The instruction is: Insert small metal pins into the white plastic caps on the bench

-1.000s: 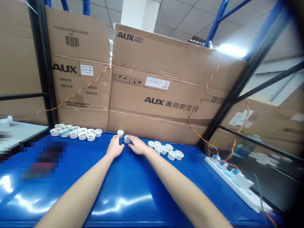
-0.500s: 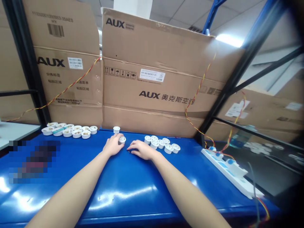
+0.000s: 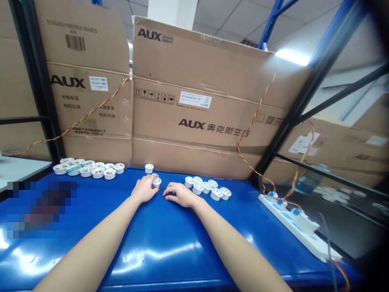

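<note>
The left hand now holds the cup alone, near the table's back edge; the right hand has left it, narrowed fingers at a dark bit, grip impossible to tell. So each hand minds 1 thing.

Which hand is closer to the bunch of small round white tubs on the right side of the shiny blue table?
Right. The right hand is just left of the bunch of tubs; the left hand is farther left, at another white tub.
</note>
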Demonstrator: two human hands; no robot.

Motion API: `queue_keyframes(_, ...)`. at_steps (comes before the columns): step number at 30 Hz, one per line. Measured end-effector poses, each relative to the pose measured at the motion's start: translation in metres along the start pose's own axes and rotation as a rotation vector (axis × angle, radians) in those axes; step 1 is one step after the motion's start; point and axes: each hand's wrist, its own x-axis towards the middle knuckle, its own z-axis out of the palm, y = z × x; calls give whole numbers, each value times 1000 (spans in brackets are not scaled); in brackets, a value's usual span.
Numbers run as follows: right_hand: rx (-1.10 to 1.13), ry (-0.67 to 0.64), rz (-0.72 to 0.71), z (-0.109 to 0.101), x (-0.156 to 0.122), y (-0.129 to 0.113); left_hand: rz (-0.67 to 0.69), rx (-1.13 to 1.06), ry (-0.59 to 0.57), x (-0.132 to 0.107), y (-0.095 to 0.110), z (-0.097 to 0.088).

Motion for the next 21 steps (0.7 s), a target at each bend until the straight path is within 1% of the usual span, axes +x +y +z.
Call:
queue_keyframes(6,117,76,136,10,0,2,11,4,-6,0,0,0)
queue_keyframes(9,207,85,219,14,-1,6,9,4,-9,1,-2,1)
queue_keyframes(12,295,119,284,12,-1,10,22,5,35,-1,1,-3)
queue_keyframes(14,361,191,352,9,-2,10,80,9,82,-2,8,-8)
queue_keyframes(15,398,230,393,8,-2,10,131,8,99,-4,13,-12)
queue_keyframes(16,432,264,431,6,-2,9,197,-1,95,-5,18,-15)
queue_keyframes(18,490,320,480,3,-2,4,324,-20,46,-7,29,-18)
queue_keyframes(19,509,342,488,2,-2,2,361,-23,21,-8,34,-19)
queue_keyframes(21,529,377,477,1,-1,-4,352,-28,24,-9,40,-17)
